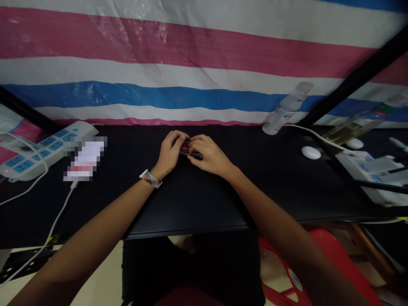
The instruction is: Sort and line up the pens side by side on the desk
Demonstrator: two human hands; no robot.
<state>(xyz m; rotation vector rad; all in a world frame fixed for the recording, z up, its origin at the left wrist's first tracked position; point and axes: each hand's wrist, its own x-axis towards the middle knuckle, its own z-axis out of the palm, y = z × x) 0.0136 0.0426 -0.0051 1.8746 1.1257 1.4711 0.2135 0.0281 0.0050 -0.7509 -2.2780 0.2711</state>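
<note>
Near the back of the black table (197, 199), a small dark, flat object with pinkish-red parts (185, 147) lies between my hands. My left hand (170, 152), with a multicoloured band on its wrist, is closed on the object's left side. From the right, my right hand (208, 155) has its fingers curled over the object's other side. The fingers cover most of the object, so I cannot make out what it is.
At the left are a power strip (51, 146) and a blurred phone (86, 159) on a white cable. A clear bottle (282, 112), a white oval object (311, 152), a bottle of yellowish liquid (353, 125) and another power strip (366, 170) stand or lie right. Striped sheeting hangs behind.
</note>
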